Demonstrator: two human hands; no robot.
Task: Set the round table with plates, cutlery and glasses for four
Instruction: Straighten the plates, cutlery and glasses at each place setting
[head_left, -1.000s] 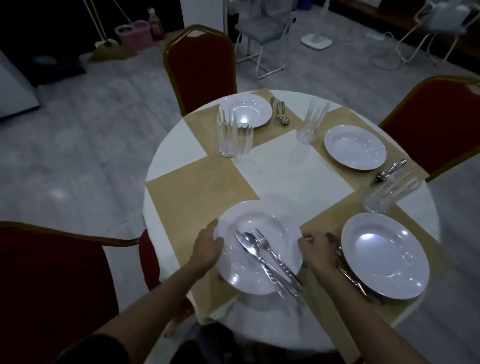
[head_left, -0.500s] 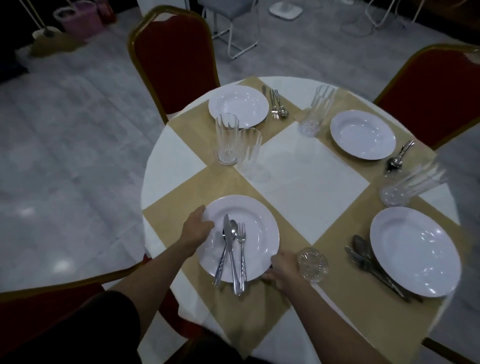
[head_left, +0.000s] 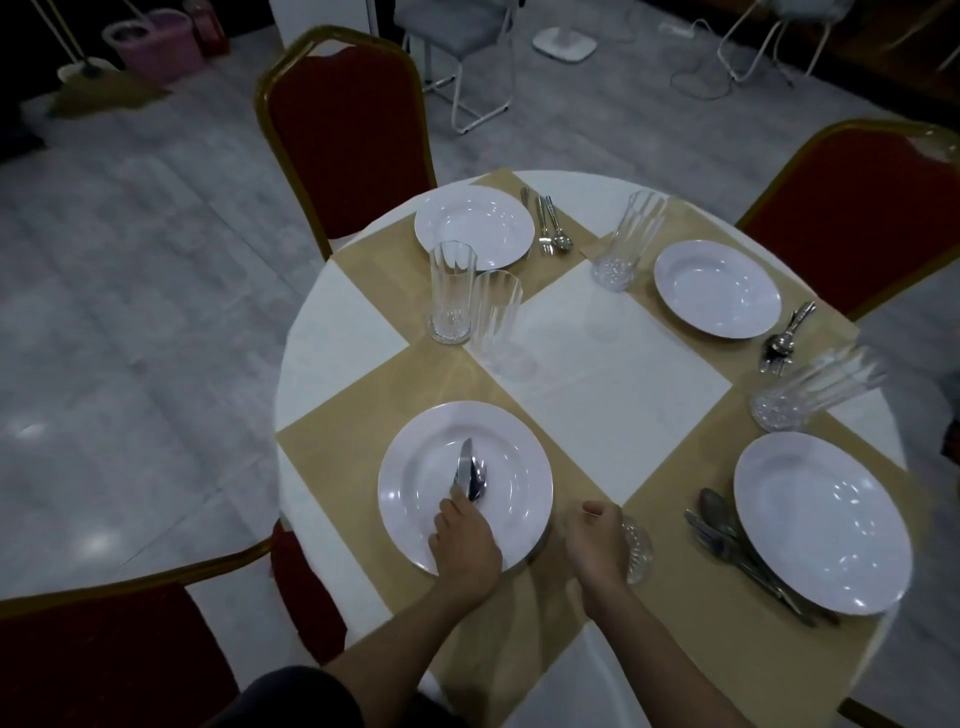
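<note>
Cutlery (head_left: 470, 475): bunched on the near plate (head_left: 415, 499), at the tabletop's (head_left: 353, 322) near-left place, not yet laid beside it.
Left grip (head_left: 465, 545): clamped round the cutlery handles, probably to lift the bunch off together.
Right grip (head_left: 597, 540): just beside a tipped glass (head_left: 638, 545); whether it is holding the glass, cannot tell.

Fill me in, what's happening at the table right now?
A person is setting the round table. The left hand grips the cutlery lying in the near plate. The right hand is just right of that plate, beside a glass; whether it holds the glass is unclear. The far-left plate, far-right plate and right plate each have cutlery beside them. Four more glasses stand on the table.
</note>
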